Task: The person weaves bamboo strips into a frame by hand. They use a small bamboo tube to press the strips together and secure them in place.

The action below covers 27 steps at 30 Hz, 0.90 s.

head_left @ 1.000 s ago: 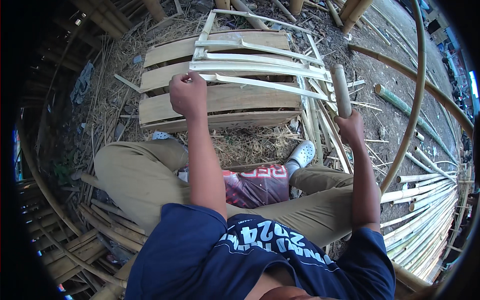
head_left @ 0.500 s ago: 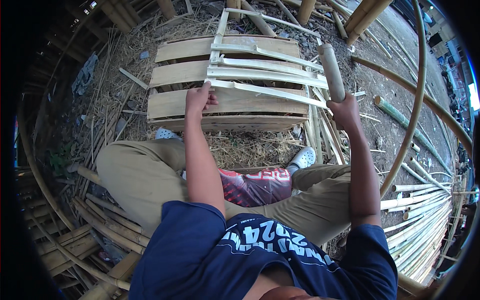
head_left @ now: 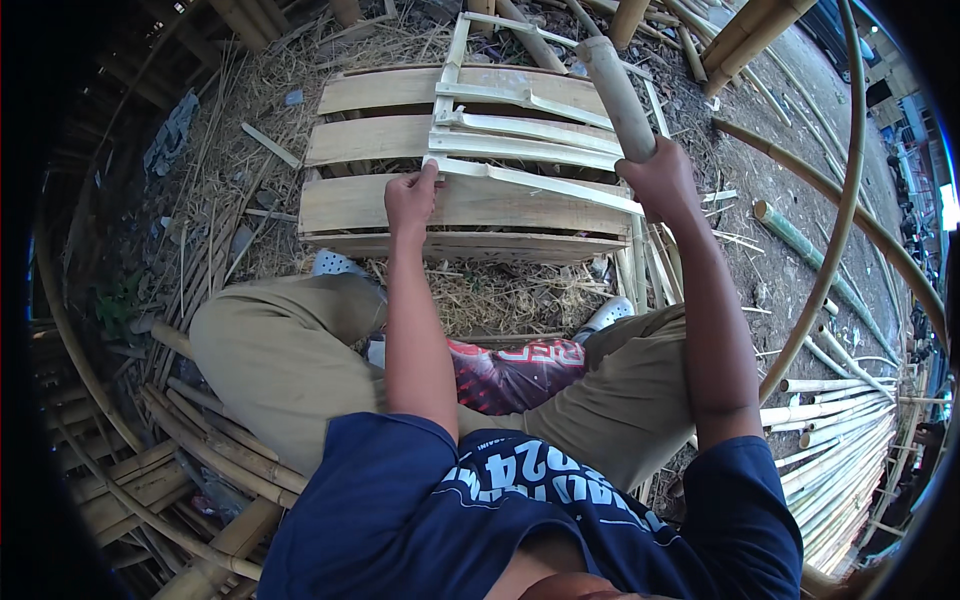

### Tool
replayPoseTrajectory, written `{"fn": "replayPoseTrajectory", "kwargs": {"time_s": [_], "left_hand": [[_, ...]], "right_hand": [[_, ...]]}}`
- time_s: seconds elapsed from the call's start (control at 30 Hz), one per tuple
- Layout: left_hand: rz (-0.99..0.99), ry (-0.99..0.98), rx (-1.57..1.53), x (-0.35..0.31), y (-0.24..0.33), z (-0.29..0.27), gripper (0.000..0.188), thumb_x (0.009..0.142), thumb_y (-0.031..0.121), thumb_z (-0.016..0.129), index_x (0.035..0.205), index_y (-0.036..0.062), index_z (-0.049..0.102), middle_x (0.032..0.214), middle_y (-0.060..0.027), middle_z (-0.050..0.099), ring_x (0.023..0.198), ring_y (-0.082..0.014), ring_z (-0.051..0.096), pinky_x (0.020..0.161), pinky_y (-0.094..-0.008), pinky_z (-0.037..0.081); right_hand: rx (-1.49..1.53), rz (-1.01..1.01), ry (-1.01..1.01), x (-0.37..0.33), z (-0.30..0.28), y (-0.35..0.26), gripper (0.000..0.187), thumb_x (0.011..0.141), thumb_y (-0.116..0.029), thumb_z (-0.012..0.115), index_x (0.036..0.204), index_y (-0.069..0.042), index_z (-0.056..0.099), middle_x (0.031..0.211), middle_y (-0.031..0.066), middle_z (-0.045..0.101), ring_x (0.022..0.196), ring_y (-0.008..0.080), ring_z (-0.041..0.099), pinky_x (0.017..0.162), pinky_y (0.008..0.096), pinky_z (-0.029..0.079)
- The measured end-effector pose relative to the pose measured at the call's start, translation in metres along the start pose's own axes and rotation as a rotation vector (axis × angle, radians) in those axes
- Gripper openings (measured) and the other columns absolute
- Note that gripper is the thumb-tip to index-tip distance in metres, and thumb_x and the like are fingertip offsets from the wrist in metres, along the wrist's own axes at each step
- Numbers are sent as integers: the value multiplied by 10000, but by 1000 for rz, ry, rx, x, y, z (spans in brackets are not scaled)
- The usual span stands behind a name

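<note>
The left hand is pinching the left end of the nearest pale, flat split-bamboo strip over the slatted wooden surface; the right hand is gripping a thick, round bamboo club — any blow calls for clear fingertips.

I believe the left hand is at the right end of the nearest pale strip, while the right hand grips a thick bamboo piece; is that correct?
Not quite: the head view shows the left hand at the left end of the nearest pale strip, not its right end. The right hand does grip a thick bamboo piece.
</note>
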<state>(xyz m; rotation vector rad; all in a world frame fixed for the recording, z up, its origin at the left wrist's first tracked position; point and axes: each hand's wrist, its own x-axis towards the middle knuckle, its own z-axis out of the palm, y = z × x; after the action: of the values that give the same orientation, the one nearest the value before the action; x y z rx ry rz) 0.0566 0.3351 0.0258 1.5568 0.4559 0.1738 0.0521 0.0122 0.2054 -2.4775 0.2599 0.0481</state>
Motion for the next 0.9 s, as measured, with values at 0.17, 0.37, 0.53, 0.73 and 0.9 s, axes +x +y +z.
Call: {"fn": "replayPoseTrajectory", "kwargs": {"time_s": [0.17, 0.37, 0.53, 0.73, 0.9], "left_hand": [[14, -14, -6, -2, 2, -1, 447, 949, 380, 733, 740, -15, 719, 588, 4, 557, 497, -76, 477, 488, -265, 364], [-122, -70, 50, -5, 18, -21, 425, 923, 406, 749, 810, -4, 748, 613, -13, 611, 511, -89, 530, 488, -266, 364], [-404, -290, 179, -17, 57, -53, 346, 911, 355, 744, 881, 10, 738, 707, -20, 686, 515, -81, 600, 426, -214, 308], [-416, -249, 645, -21, 59, -87, 437, 929, 431, 741, 931, -5, 763, 824, -92, 761, 594, -152, 685, 513, -251, 479], [250, -130, 830, -45, 111, 2, 307, 916, 366, 734, 976, 74, 804, 927, -130, 775, 906, -267, 746, 853, -400, 563]], "right_hand": [[18, -61, -14, 14, 13, -9, 493, 725, -215, 728, 1097, 101, 659, 770, 176, 714, 629, 244, 714, 586, 384, 566], [4, -74, -23, 12, 17, -24, 495, 725, -215, 723, 1102, 99, 657, 773, 180, 713, 619, 242, 712, 564, 380, 564], [-7, -68, 35, 14, 7, -15, 498, 723, -225, 723, 1108, 85, 668, 780, 174, 719, 603, 231, 710, 558, 368, 569], [25, 0, 130, 5, -19, -2, 501, 722, -241, 741, 1111, 69, 684, 791, 156, 726, 653, 216, 726, 584, 363, 574], [131, 72, 210, 15, -40, 71, 483, 720, -232, 751, 1102, 56, 686, 824, 157, 727, 686, 213, 731, 633, 374, 582]]}}
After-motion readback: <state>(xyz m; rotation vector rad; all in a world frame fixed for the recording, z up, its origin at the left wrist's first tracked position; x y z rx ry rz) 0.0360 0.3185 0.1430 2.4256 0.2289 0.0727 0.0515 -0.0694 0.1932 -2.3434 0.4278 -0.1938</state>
